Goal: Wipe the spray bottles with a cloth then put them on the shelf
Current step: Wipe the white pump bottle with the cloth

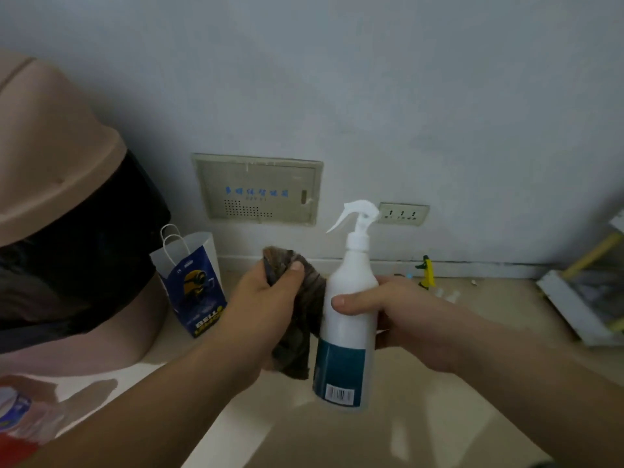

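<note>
White spray bottle [349, 319] gripped by right hand [401, 315], left hand [263, 298] clutching cloth [297, 319] beside it

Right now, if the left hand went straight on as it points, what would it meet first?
Probably the spray bottle, gripped by the right hand; the left hand holds the cloth, which hangs beside the bottle's flank. Depth is unclear.

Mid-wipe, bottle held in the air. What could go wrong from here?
1. The right hand grips the white spray bottle at mid-body only, above the floor; sideways pressure from the cloth might twist it loose.
2. The trigger sticks out on the cloth's side; an upward wipe by the left hand could catch it and squirt.
3. The cloth touches just one side; the side with the label may go unwiped unless the bottle is turned.
</note>
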A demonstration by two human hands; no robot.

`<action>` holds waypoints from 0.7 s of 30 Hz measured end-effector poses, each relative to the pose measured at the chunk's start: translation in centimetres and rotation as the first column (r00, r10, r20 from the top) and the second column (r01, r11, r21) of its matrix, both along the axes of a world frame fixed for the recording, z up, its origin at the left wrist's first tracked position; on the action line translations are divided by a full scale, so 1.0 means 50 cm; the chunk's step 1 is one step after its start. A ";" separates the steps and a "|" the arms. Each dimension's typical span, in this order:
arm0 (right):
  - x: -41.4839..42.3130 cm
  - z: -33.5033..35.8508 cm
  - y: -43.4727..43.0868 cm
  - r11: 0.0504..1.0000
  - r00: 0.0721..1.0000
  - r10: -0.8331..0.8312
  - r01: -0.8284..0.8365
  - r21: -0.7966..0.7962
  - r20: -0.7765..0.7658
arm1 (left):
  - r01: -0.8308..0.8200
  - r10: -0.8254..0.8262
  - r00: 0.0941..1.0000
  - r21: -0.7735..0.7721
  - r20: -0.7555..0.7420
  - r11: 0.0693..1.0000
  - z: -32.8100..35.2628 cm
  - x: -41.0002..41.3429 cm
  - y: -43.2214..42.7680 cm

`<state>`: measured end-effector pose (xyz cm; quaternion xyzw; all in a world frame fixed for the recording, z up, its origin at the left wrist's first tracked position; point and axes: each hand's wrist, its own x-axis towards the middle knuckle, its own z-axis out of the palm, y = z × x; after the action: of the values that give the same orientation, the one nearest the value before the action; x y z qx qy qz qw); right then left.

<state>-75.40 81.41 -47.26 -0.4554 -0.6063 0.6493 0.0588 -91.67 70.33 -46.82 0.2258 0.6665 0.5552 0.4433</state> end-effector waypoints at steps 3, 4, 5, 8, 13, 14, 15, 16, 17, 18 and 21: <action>0.017 -0.011 0.001 0.998 0.997 -0.054 0.052 -0.044 -0.049 | 0.058 -0.059 0.996 0.024 0.066 0.998 -0.013 0.024 -0.007; 0.021 -0.010 0.007 0.997 0.995 -0.061 0.057 -0.059 -0.073 | 0.078 -0.082 0.989 0.039 0.121 0.996 -0.019 0.030 -0.006; 0.026 -0.011 0.015 0.997 0.993 -0.052 0.045 -0.069 -0.104 | 0.106 -0.113 0.977 0.050 0.181 0.993 -0.024 0.035 -0.005; 0.037 -0.019 0.038 0.994 0.980 -0.028 0.007 -0.108 -0.196 | 0.192 -0.203 0.944 0.067 0.259 0.979 -0.035 0.041 0.003; 0.041 -0.037 0.068 0.997 0.968 0.017 -0.037 -0.075 -0.252 | 0.192 -0.197 0.969 0.043 0.147 0.980 -0.054 0.030 0.025; 0.040 -0.040 0.073 0.996 0.967 0.036 -0.055 -0.070 -0.254 | 0.169 -0.174 0.975 0.048 0.136 0.984 -0.054 0.026 0.028; 0.038 -0.044 0.076 0.995 0.966 0.054 -0.074 -0.071 -0.253 | 0.160 -0.165 0.978 0.053 0.126 0.986 -0.055 0.022 0.030; 0.037 -0.049 0.079 0.993 0.965 0.069 -0.091 -0.075 -0.252 | 0.164 -0.170 0.979 0.057 0.113 0.985 -0.057 0.020 0.032; 0.035 -0.054 0.080 0.991 0.965 0.080 -0.103 -0.080 -0.251 | 0.168 -0.174 0.980 0.060 0.097 0.984 -0.059 0.018 0.033; 0.033 -0.058 0.082 0.990 0.964 0.086 -0.111 -0.084 -0.251 | 0.166 -0.170 0.982 0.062 0.079 0.984 -0.062 0.017 0.034; 0.027 -0.068 0.086 0.990 0.963 0.081 -0.109 -0.095 -0.258 | 0.143 -0.147 0.988 0.077 0.047 0.987 -0.069 0.015 0.036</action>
<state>-74.05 85.72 -50.68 -0.3417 -0.5789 0.7360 0.0797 -90.91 72.13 -50.26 0.2752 0.6157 0.5513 0.4912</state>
